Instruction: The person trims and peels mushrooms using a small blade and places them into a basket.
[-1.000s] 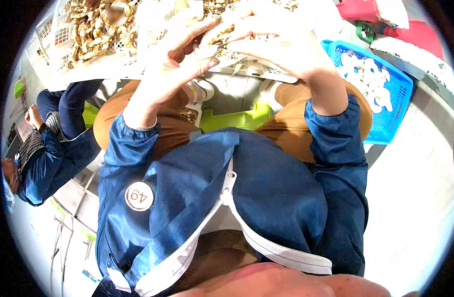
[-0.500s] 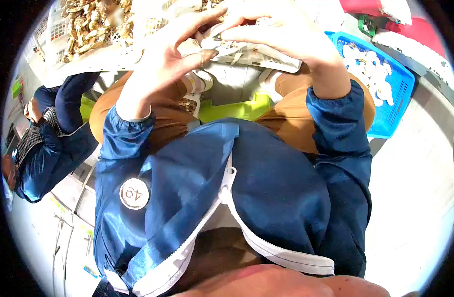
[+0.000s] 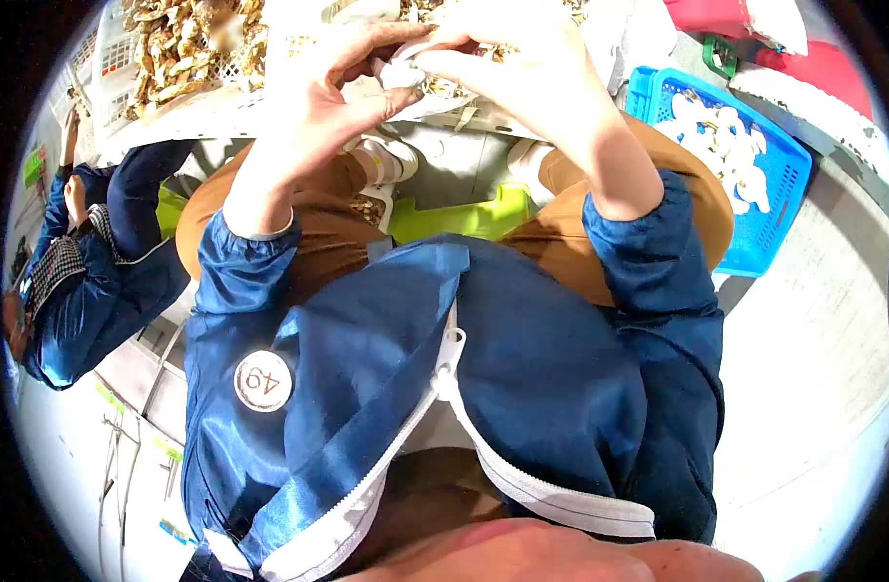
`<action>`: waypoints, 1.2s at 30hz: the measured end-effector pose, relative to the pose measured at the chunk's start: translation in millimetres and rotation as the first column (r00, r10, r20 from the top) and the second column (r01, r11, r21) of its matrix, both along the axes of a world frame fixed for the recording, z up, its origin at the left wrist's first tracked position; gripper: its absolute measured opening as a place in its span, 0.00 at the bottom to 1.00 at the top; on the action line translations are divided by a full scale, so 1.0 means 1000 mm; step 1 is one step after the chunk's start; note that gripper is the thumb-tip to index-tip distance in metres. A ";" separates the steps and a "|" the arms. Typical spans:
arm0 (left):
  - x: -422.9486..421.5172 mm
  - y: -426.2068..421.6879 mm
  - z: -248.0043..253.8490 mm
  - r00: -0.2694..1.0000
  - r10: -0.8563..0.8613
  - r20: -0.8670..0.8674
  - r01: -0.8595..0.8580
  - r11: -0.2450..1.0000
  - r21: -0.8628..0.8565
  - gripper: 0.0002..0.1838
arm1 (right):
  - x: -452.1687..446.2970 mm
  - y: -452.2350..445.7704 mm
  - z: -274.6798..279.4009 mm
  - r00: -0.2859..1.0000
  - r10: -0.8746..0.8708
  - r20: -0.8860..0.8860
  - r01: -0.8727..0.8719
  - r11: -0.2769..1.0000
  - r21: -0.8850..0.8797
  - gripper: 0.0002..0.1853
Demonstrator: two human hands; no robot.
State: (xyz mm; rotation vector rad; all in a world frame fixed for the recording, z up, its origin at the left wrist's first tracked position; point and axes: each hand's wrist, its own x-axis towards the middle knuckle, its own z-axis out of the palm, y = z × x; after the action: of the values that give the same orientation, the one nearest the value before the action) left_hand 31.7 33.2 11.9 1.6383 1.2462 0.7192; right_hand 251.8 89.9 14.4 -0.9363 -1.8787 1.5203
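Over the near edge of a white mesh crate (image 3: 221,121), my two hands meet around a small whitish mushroom (image 3: 402,74). My left hand (image 3: 342,97) is closed on it from the left, thumb below and fingers above. From the right, my right hand (image 3: 507,63) reaches in with thumb and fingers pinched at the mushroom; whether a small tool is in them I cannot make out. Brown, unpeeled-looking mushrooms (image 3: 187,53) lie in the crate, beyond and left of my left hand. Strong glare washes out part of my right hand and the crate.
A blue basket (image 3: 774,228) holding white mushroom pieces (image 3: 726,145) stands at my right. Red containers (image 3: 818,73) are behind it. A bright green plastic piece (image 3: 464,215) lies between my legs. Another person in a blue jacket (image 3: 105,281) sits at my left.
My right hand and forearm have shifted left and turned over the mushroom. My left hand keeps its place. The neighbouring person's hands have moved apart, one reaching up.
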 end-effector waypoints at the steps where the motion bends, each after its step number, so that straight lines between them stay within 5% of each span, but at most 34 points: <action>1: 0.001 0.000 -0.001 1.000 0.013 0.025 -0.012 1.000 -0.014 0.29 | -0.001 -0.003 -0.004 0.998 -0.060 0.020 0.056 0.983 0.173 0.05; 5: -0.001 0.003 0.001 0.999 0.047 0.009 -0.044 0.983 -0.179 0.30 | -0.005 -0.006 -0.004 0.988 -0.131 -0.086 0.144 0.975 0.171 0.05; 11: -0.005 0.002 -0.009 0.995 0.101 -0.005 -0.101 0.985 -0.138 0.31 | -0.008 -0.009 -0.014 0.974 -0.192 -0.117 0.213 0.955 0.208 0.06; 16: -0.007 0.000 -0.017 0.953 0.197 0.232 -0.145 0.964 -0.221 0.31 | -0.013 -0.012 -0.010 0.965 -0.248 -0.087 0.259 0.953 0.158 0.07; 19: -0.010 0.002 -0.014 0.937 0.223 0.268 -0.146 0.950 -0.277 0.31 | -0.010 -0.002 0.033 0.964 -0.240 0.116 0.265 0.823 -0.503 0.06; 22: -0.011 0.000 -0.020 0.940 0.208 0.270 -0.137 0.956 -0.259 0.31 | 0.001 0.003 0.020 0.987 -0.142 -0.072 0.085 0.854 -0.513 0.06; 28: 0.000 0.001 -0.006 0.966 0.149 0.210 -0.105 0.973 -0.208 0.32 | -0.008 -0.005 -0.005 0.977 -0.177 -0.115 0.189 0.976 0.106 0.05; 32: -0.001 0.002 -0.006 0.977 0.137 0.166 -0.112 0.982 -0.151 0.32 | -0.008 0.001 0.014 0.969 -0.247 -0.025 0.188 0.796 -0.576 0.05; 33: -0.001 0.002 -0.007 0.977 0.147 0.154 -0.124 0.981 -0.147 0.32 | -0.012 0.002 0.009 0.958 -0.251 -0.138 0.161 0.870 -0.466 0.05; 35: -0.001 0.001 -0.009 0.978 0.166 0.130 -0.148 0.979 -0.140 0.32 | -0.006 0.002 0.017 0.974 -0.202 -0.104 0.118 0.841 -0.527 0.05; 36: -0.001 0.001 -0.009 0.982 0.160 0.102 -0.148 0.982 -0.119 0.31 | -0.009 0.002 0.004 0.972 -0.179 -0.150 0.111 0.920 -0.377 0.05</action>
State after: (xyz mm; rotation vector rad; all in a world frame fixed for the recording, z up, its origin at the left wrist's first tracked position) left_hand 30.9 34.6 2.6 1.4036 1.3193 0.8104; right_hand 243.2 91.6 18.8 -1.0328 -1.3894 1.8324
